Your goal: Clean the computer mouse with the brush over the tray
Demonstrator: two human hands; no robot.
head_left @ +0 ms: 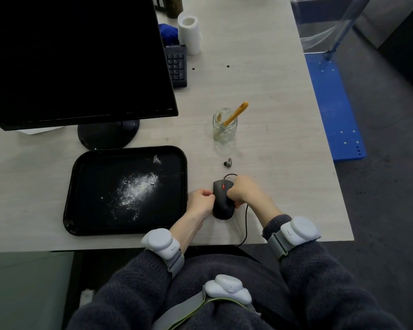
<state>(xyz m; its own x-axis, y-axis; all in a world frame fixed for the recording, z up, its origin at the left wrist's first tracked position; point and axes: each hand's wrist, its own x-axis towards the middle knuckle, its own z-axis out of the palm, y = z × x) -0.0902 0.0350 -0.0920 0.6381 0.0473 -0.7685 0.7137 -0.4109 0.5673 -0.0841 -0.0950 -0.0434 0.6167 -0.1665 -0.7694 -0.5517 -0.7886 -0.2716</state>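
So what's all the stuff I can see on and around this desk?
Monitor: one, black, off, back left of the desk.
Keyboard: one, black, mostly hidden behind the monitor.
Paper roll: one, white, upright at the back.
Blue object: one, beside the roll, unclear what.
Glass jar: one, clear, mid-desk.
Brush: one, yellow handle, leaning in the jar.
Small metal piece: one, grey, between jar and mouse.
Tray: one, black, dusted with white powder, front left.
Mouse: one, black, red wheel, corded, right of the tray.
Cart: one, blue, right of the desk.
Left hand, right hand: both gripping the mouse; white wrist devices.
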